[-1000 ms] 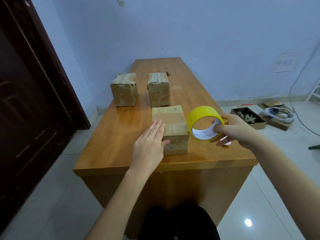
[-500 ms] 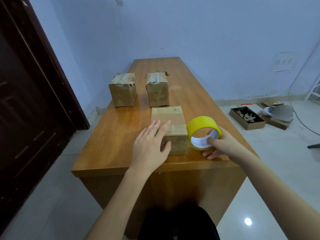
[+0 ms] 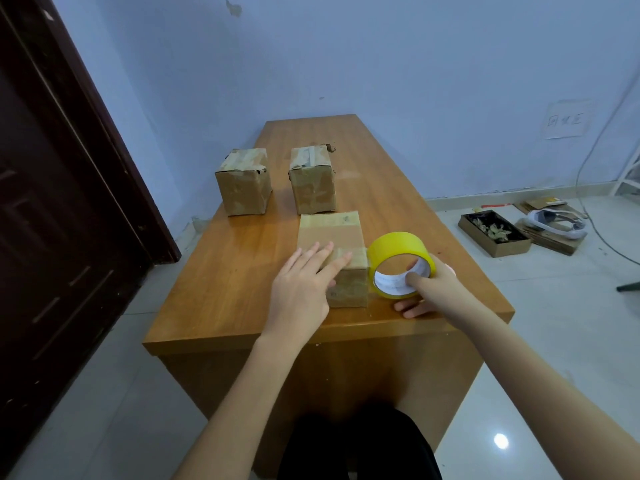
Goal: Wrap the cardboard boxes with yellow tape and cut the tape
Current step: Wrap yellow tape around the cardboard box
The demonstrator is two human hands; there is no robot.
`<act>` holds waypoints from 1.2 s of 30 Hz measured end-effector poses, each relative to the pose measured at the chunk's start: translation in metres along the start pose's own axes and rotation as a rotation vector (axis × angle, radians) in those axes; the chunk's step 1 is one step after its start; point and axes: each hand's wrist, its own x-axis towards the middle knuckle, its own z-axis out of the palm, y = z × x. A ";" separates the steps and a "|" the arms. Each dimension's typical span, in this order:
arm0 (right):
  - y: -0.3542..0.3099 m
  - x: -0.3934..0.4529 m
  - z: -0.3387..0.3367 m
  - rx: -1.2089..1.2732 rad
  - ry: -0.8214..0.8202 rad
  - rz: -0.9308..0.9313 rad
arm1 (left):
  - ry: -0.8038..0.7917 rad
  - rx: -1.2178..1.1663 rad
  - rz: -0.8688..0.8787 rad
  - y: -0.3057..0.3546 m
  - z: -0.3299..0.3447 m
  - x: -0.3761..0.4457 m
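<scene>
Your left hand (image 3: 302,289) lies flat, fingers straight, on the nearest cardboard box (image 3: 333,251) at the worktop's (image 3: 235,271) near edge | your right hand (image 3: 431,287) grips the yellow tape roll (image 3: 398,252), thumb inside its core, roll touching the box's right side | two more cardboard boxes (image 3: 244,181) stand farther back.

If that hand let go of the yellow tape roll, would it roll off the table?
Possibly: the round yellow tape roll stands on its edge near the wooden table front edge. The right hand grips it, and the nearest cardboard box blocks one side. It probably feels light, being hollow.
</scene>
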 end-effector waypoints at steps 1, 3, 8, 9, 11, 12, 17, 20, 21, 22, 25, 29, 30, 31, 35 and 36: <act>0.000 0.000 0.001 -0.001 0.003 -0.002 | -0.003 0.001 -0.005 0.002 -0.002 0.002; 0.000 -0.001 0.003 0.002 0.005 -0.007 | -0.029 0.053 0.015 0.008 -0.006 0.006; -0.002 -0.001 0.003 0.009 -0.004 0.011 | -0.135 0.008 0.033 0.016 -0.003 0.010; -0.002 -0.001 0.003 0.010 -0.010 0.007 | -0.141 0.003 0.034 0.015 -0.001 0.010; -0.001 -0.002 0.005 0.006 -0.012 0.000 | -0.128 -0.004 0.022 0.014 0.002 0.010; -0.001 -0.002 0.005 0.003 -0.009 0.001 | -0.114 -0.004 0.007 0.015 0.003 0.010; 0.000 -0.001 0.005 -0.006 -0.008 0.017 | -0.102 0.182 0.015 0.031 0.008 0.012; 0.000 -0.002 0.004 -0.010 -0.009 0.023 | -0.092 0.151 0.042 0.031 0.012 0.008; 0.000 -0.002 0.005 -0.015 -0.013 0.017 | -0.096 0.117 0.048 0.029 0.013 0.008; 0.000 -0.002 0.005 -0.019 -0.017 0.010 | -0.099 0.093 0.049 0.028 0.012 0.008; 0.000 -0.002 0.006 -0.017 -0.017 0.015 | -0.083 0.062 0.037 0.028 0.011 0.009; 0.002 -0.001 0.006 -0.022 -0.007 0.025 | -0.072 0.062 -0.007 0.035 0.012 0.015; 0.002 -0.001 0.005 -0.020 -0.006 0.027 | -0.076 0.068 -0.006 0.037 0.013 0.016; 0.002 -0.001 0.005 -0.016 -0.008 0.030 | -0.082 0.075 0.000 0.039 0.014 0.017; 0.001 -0.002 0.005 -0.018 -0.020 0.033 | -0.120 0.085 0.005 0.041 0.014 0.020; 0.000 -0.003 0.005 -0.022 -0.022 0.030 | -0.120 0.073 -0.004 0.038 0.015 0.020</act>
